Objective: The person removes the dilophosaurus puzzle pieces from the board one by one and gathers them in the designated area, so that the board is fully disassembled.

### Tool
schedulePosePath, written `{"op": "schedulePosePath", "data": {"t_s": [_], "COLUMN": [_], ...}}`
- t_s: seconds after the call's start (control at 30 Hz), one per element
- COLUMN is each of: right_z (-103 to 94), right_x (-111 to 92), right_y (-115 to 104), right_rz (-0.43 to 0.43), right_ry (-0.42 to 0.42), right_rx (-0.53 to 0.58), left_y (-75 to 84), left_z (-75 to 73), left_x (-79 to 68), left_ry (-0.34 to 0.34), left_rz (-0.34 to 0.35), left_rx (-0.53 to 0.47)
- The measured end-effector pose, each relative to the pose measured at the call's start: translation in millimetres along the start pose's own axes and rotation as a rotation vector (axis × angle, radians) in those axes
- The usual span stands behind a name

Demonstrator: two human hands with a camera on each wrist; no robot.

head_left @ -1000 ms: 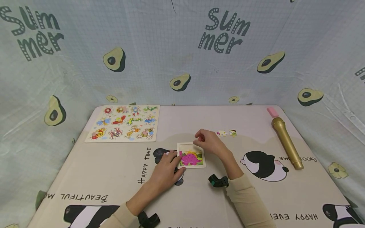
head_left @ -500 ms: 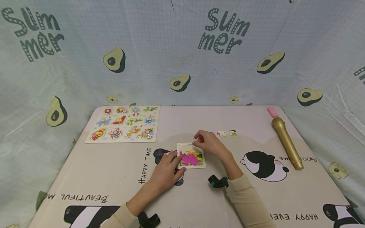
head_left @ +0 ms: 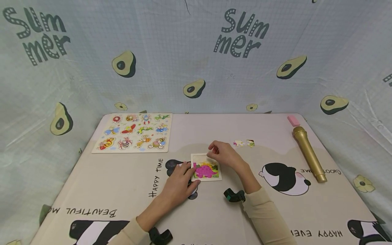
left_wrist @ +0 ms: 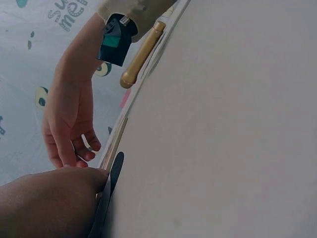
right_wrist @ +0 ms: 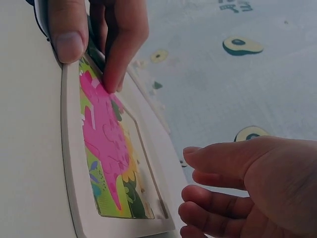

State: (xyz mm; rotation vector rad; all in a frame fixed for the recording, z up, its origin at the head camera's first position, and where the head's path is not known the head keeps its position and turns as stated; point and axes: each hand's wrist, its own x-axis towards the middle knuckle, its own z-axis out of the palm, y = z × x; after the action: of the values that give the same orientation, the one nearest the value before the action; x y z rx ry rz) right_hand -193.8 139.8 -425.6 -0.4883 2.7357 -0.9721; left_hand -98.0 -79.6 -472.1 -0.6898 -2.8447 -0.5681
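Conceivably, the dinosaur puzzle [head_left: 206, 171] on the table [head_left: 122, 183] risked being skewed by uneven pressure from the spread-fingered left hand [head_left: 177, 182]; nothing was visibly held by the right hand [head_left: 225, 153], thumb parted.

Head view: diffuse light spreading evenly; soft-edged shadow crossing desk [head_left: 122, 180]; backdrop [head_left: 171, 51] stretching toward side edges. Wrist views: running dimmer; left hand [left_wrist: 54, 198] lying in shade; distant backdrop softening.

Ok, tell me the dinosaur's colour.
The dinosaur is bright pink, clearest in the right wrist view.
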Motion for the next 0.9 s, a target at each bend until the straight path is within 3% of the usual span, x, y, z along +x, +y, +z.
{"op": "schedulePosePath", "data": {"t_s": [0.23, 0.47, 0.9], "right_z": [3.7, 14.0, 31.0], "right_x": [1.0, 3.4, 1.8], "right_y": [-0.7, -4.5, -17.1], "right_rz": [-0.049, -0.096, -0.117], "right_ry": [-0.011, -0.075, -0.142], "right_rx": [0.014, 0.039, -0.089], "left_y": [-1.6, -2.4, -2.5], "left_z": [1.4, 0.9, 2.4], "left_x": [-1.6, -0.1, 0.0], "left_ry": [0.001, 0.007, 0.006], "left_rz": [0.006, 0.016, 0.002], "left_rx": [-0.003, -0.016, -0.022]}}
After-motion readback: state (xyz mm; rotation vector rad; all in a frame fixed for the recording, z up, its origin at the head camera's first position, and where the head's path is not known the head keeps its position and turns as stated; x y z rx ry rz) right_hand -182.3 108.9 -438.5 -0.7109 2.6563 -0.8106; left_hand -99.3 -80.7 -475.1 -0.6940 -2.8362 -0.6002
